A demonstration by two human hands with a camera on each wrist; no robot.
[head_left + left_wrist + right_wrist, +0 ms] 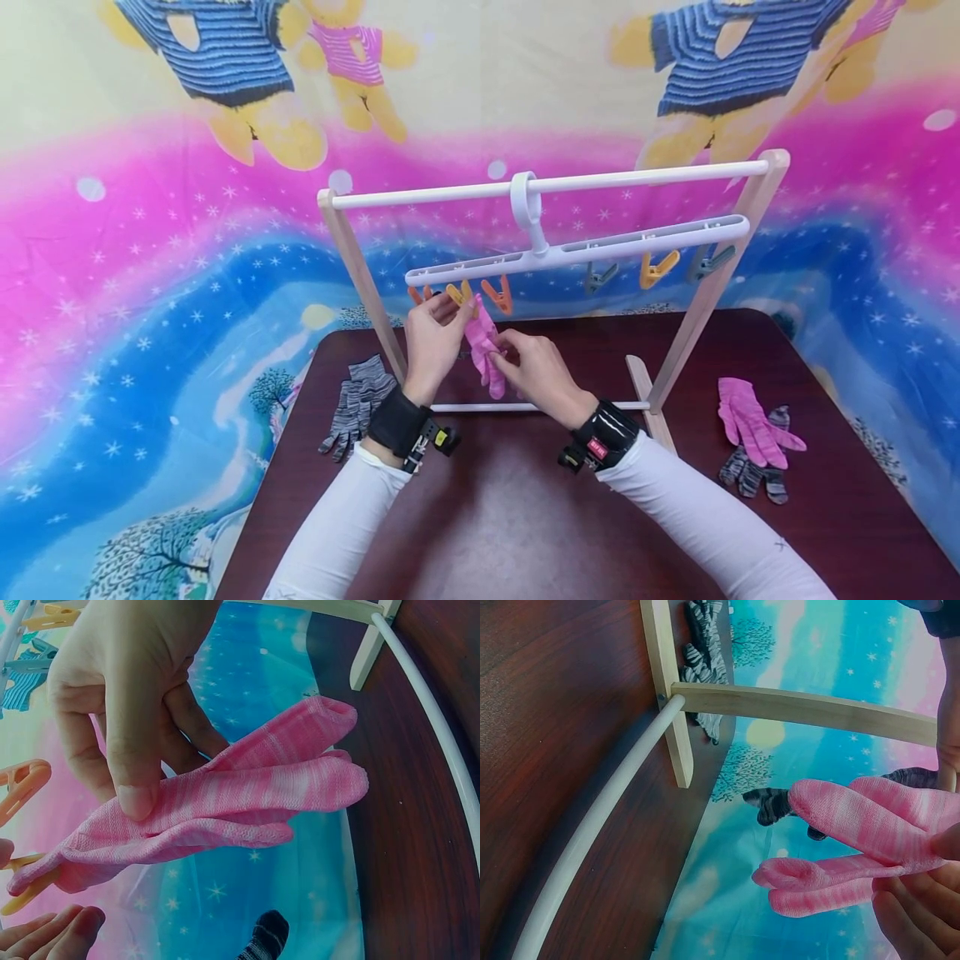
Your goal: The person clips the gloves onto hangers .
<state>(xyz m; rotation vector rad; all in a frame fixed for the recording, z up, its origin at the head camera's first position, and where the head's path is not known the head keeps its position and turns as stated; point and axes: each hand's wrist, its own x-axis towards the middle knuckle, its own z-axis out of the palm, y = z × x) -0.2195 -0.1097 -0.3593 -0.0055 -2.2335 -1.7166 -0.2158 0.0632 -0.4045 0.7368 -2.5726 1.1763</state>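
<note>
A pink glove point(483, 342) hangs fingers down from a yellow clip point(460, 293) under the white hanger point(577, 250). My left hand point(435, 342) is at that clip, thumb and fingers on either side of it. In the left wrist view, the clip point(30, 889) meets the cuff end of the pink glove point(210, 799), beside the fingertips of my left hand point(52, 934). My right hand point(542, 375) pinches the glove partway down; the right wrist view shows its fingers point(922, 907) on the pink fabric point(870, 825). A dark striped glove point(769, 804) hangs behind.
The hanger hooks over a rack's white rail point(645, 177). Orange clips point(498, 293), another yellow clip point(660, 269) and blue-grey clips point(600, 277) hang from it. Grey striped gloves point(360, 404) lie left on the table; a pink glove point(753, 421) lies over striped ones point(776, 483) at right.
</note>
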